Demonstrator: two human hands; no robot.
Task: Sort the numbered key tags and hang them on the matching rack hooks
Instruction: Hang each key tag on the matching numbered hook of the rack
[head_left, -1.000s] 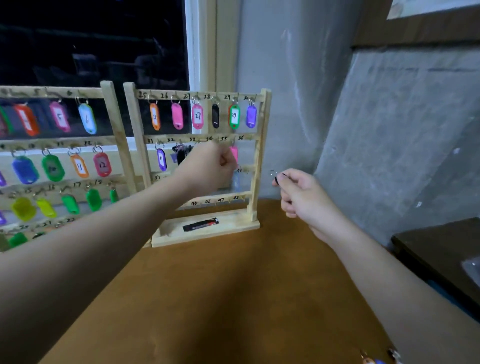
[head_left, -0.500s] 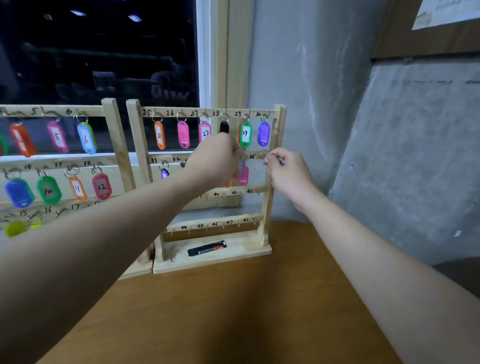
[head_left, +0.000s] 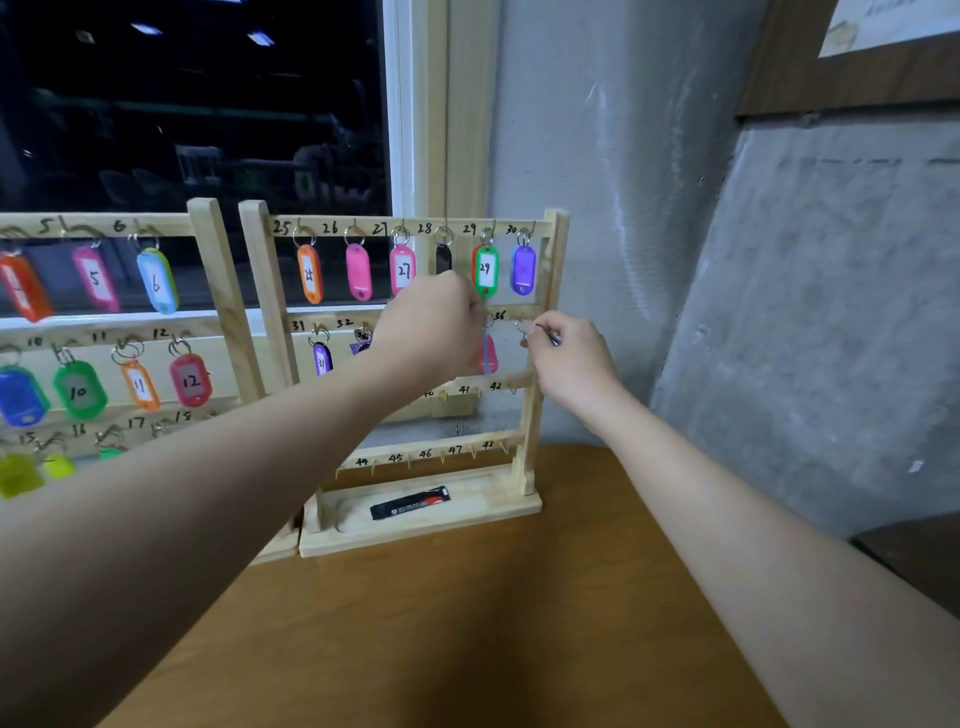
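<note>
1. The right hand is held up at the right end of the second rail of the wooden rack. A small metal ring is pinched at its fingertips; the key tag on that ring is mostly hidden inside the hand, and only a dark sliver shows just above the knuckles.
2. The left hand is curled in front of the middle of the same rail. Whether anything is gripped by it cannot be told, since only its back is seen.
3. The hook marked 36 lies just up and to the left of the right hand. It is judged to be the target for this tag.
4. For a clean hang, the ring is best kept open toward the hook tip, lifted slightly over it, then lowered until it seats. The tag should be released only once its weight is taken by the hook.
5. Just left of the right hand, a pink tag hangs and could be knocked.
6. The number on the held tag cannot be read. The hooks behind the left hand are covered, and the hook tip itself is too small to make out.
7. Further left of the left hand, a second rack is cut off by the frame edge.
</note>
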